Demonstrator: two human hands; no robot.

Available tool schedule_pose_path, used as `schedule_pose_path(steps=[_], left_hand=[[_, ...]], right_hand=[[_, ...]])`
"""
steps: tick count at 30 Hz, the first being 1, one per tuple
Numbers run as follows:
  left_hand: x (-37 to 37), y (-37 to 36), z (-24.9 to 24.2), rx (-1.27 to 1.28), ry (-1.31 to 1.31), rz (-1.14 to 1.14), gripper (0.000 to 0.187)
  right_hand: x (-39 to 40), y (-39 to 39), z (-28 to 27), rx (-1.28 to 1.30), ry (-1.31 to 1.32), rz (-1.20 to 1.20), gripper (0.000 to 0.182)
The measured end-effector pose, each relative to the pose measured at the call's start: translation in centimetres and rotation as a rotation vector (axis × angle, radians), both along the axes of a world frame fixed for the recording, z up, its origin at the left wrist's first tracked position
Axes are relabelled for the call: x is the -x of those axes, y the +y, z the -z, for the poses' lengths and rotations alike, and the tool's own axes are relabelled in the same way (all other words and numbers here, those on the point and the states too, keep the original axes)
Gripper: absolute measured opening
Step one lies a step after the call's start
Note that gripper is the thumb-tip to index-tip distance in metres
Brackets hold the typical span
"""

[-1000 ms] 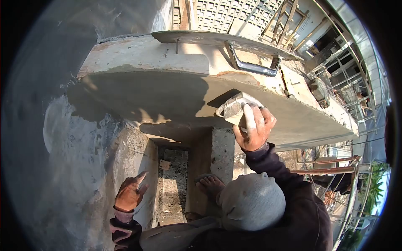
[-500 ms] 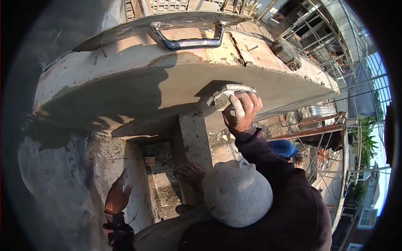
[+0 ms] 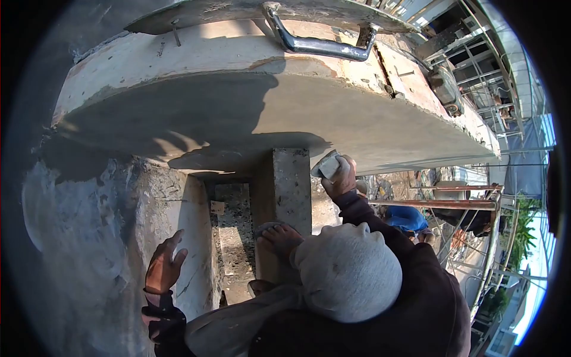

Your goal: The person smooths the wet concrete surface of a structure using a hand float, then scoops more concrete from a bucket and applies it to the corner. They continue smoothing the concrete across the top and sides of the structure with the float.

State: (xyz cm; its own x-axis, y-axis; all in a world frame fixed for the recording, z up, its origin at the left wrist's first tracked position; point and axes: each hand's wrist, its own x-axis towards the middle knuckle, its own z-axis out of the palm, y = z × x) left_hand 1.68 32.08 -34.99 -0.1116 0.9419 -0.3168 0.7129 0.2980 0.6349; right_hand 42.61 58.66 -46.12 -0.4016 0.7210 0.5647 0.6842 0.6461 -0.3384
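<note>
My right hand (image 3: 341, 175) is closed around a pale, cement-smeared, sponge-like block (image 3: 326, 166). The block is at the lower edge of the smooth grey plastered face (image 3: 333, 113), just right of a concrete post (image 3: 291, 184). At lower left, my left hand (image 3: 165, 263) holds nothing, its fingers extended and thumb apart. It hovers beside the rough side wall of the recess (image 3: 190, 238). A bare foot (image 3: 278, 239) rests by the post, with a pale grey rounded shape (image 3: 351, 273) to its right.
Above the plastered face is a ledge with a black-handled tool (image 3: 327, 46), nails, and a dusty power tool (image 3: 445, 89). Rusty metal bars (image 3: 440, 204) and scaffolding stand at right. Beyond them a person in blue (image 3: 405, 219) is partly visible.
My right hand has moved down with the block, from the middle of the plastered face to its lower edge. My left hand stays near the side wall. The camera view has shifted slightly.
</note>
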Motion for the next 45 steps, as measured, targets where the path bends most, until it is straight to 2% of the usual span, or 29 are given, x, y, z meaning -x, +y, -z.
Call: schedule_pose_path(steps=[1,3,5,6,7,9,10,11,13,16,17,18,19,20,21,23,25,28,29,30,32,35,38,39,40,41,42,43,45], left_hand=[[0.0,0.1,0.0,0.014,0.004,-0.011,0.050],[0.2,0.1,0.0,0.020,0.004,-0.028,0.050],[0.3,0.0,0.1,0.004,-0.010,-0.040,0.050],[0.3,-0.5,0.1,0.034,-0.018,-0.060,0.050],[0.4,-1.0,0.0,0.065,-0.026,-0.078,0.051],[0.9,-2.1,0.1,0.062,-0.040,-0.135,0.052],[1.1,-3.0,0.2,0.034,-0.047,-0.173,0.053],[1.1,-3.6,0.2,0.006,-0.056,-0.214,0.054],[1.2,-4.6,-0.5,0.074,-0.063,-0.303,0.058],[0.8,-5.4,-1.3,0.053,0.032,-0.324,0.057],[0.7,-5.5,-1.6,0.052,0.015,-0.327,0.056],[0.6,-5.5,-1.9,0.051,-0.004,-0.329,0.056],[0.4,-5.3,-2.2,0.049,-0.025,-0.329,0.055],[0.1,-4.9,-2.7,0.059,-0.045,-0.343,0.051],[-0.1,-4.6,-3.0,0.057,-0.008,-0.313,0.050],[-0.4,-4.2,-3.6,0.058,0.067,-0.247,0.047],[-0.2,-3.9,-3.5,0.046,0.039,-0.245,0.045],[0.2,-4.7,-3.7,0.008,0.009,-0.281,0.044],[0.3,-4.8,-3.6,-0.019,0.003,-0.299,0.044],[0.4,-4.9,-4.0,-0.060,0.008,-0.309,0.044],[0.6,-5.0,-4.2,-0.066,0.060,-0.321,0.043],[0.7,-5.3,-3.5,-0.102,0.096,-0.287,0.042],[0.2,-4.4,-3.6,-0.184,0.196,-0.252,0.040],[-0.1,-4.0,-4.1,-0.221,0.230,-0.227,0.039],[-0.2,-3.2,-4.8,-0.256,0.264,-0.204,0.039],[-0.3,-2.6,-5.4,-0.288,0.300,-0.179,0.038],[-0.6,-2.2,-6.0,-0.300,0.319,-0.182,0.038],[-0.6,-2.4,-6.2,-0.293,0.334,-0.171,0.038],[-0.6,-2.5,-6.3,-0.286,0.360,-0.150,0.037]], right_hand=[[-0.6,0.3,0.8,0.101,0.042,0.137,0.073],[-1.2,1.4,2.0,0.480,0.366,0.440,0.066],[-1.9,3.2,4.1,0.565,0.697,0.578,0.061],[-2.6,4.0,5.5,0.530,0.610,0.675,0.058],[-2.5,4.6,5.7,0.571,0.660,0.713,0.059],[-0.1,5.1,3.8,0.567,0.677,0.724,0.060],[0.6,5.7,5.7,0.441,0.776,0.666,0.059],[3.1,5.1,4.1,0.413,0.673,0.701,0.059],[7.6,3.6,2.2,0.542,0.734,0.544,0.063],[13.0,1.9,4.2,0.344,0.541,0.491,0.065],[14.8,0.9,3.3,0.427,0.711,0.333,0.062],[17.0,0.3,3.5,0.365,0.560,0.346,0.061],[19.7,-0.8,2.9,0.488,0.662,0.335,0.060],[22.4,-1.7,3.4,0.462,0.599,0.301,0.061],[25.1,-2.5,4.5,0.491,0.575,0.235,0.065],[29.6,-4.5,3.6,0.429,0.460,0.005,0.058],[31.3,-6.3,2.3,0.500,0.464,-0.336,0.058],[25.2,-6.7,-2.5,0.721,0.387,-0.321,0.057],[21.7,-5.6,-2.2,0.625,0.352,-0.268,0.056],[17.9,-3.9,-2.2,0.666,0.333,-0.182,0.064],[9.2,-0.8,-1.2,0.503,0.314,0.026,0.061],[0.9,2.5,-1.3,0.332,0.423,0.364,0.068],[2.2,4.0,-0.8,0.205,0.411,0.471,0.070],[4.0,3.8,0.3,0.179,0.540,0.422,0.068],[7.0,3.0,-0.1,0.239,0.474,0.454,0.069],[9.7,2.4,0.3,0.503,0.755,0.214,0.070],[13.2,1.2,1.0,0.294,0.616,0.248,0.070],[16.6,0.5,0.4,0.192,0.495,0.359,0.068],[19.7,0.2,2.1,0.312,0.646,0.373,0.065]])
